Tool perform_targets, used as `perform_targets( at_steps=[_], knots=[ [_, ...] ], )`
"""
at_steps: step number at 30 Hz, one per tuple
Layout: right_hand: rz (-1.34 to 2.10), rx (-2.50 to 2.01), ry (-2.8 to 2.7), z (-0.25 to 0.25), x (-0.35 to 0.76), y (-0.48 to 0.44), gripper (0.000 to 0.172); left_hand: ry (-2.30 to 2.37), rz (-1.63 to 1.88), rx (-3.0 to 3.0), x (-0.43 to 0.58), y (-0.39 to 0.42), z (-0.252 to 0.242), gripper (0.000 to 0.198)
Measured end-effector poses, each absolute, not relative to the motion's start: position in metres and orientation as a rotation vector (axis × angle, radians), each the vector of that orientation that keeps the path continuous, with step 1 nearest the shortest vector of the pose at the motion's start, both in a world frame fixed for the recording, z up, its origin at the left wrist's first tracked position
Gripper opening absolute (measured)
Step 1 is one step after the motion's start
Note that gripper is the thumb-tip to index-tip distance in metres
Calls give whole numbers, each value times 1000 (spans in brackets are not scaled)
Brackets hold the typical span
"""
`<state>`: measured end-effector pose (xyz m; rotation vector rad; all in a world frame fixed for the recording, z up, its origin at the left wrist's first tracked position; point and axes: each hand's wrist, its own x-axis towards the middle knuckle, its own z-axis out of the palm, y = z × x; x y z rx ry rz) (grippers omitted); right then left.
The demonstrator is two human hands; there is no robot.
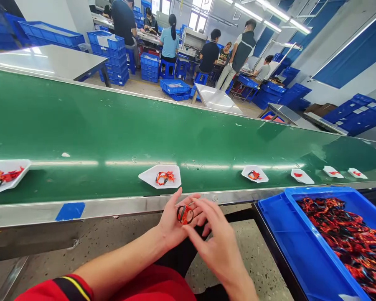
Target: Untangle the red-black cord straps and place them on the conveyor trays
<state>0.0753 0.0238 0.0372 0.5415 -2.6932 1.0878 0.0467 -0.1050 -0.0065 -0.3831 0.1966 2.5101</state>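
Above my lap, my left hand (171,223) is turned palm up with its fingers stretched out. On it rests a small black and orange-red ring-shaped piece (184,214). My right hand (217,238) comes in from the right, thumb and forefinger at two edges of that piece. Just beyond my hands, a white tray (147,176) on the green conveyor belt (175,133) bears a similar ring piece and red bits (165,178). What the piece exactly is, I cannot make out.
More white trays stand along the belt: one at left (21,165), several to the right, such as this tray (261,177). At right, a blue bin (288,242) holds a heap of black and orange-red pieces (347,238). People sit and stand at benches behind, near stacked blue crates (113,58).
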Motion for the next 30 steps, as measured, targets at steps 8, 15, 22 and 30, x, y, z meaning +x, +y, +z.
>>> perform_targets(
  at_steps=[8, 15, 22, 30],
  knots=[
    [1746, 369, -2521, -2, 89, 16, 38, 351, 2491, -306, 57, -104, -1, 46],
    [2361, 243, -2177, 4, 96, 27, 47, 371, 2495, -140, 58, -102, -1, 43],
    [2390, 246, -2146, -6, 94, 29, 52, 569, 2496, -89, 60, -101, -6, 38],
    [2482, 221, -2035, -9, 92, 31, 52, 760, 2491, 17, 62, -96, -8, 27]
  ],
)
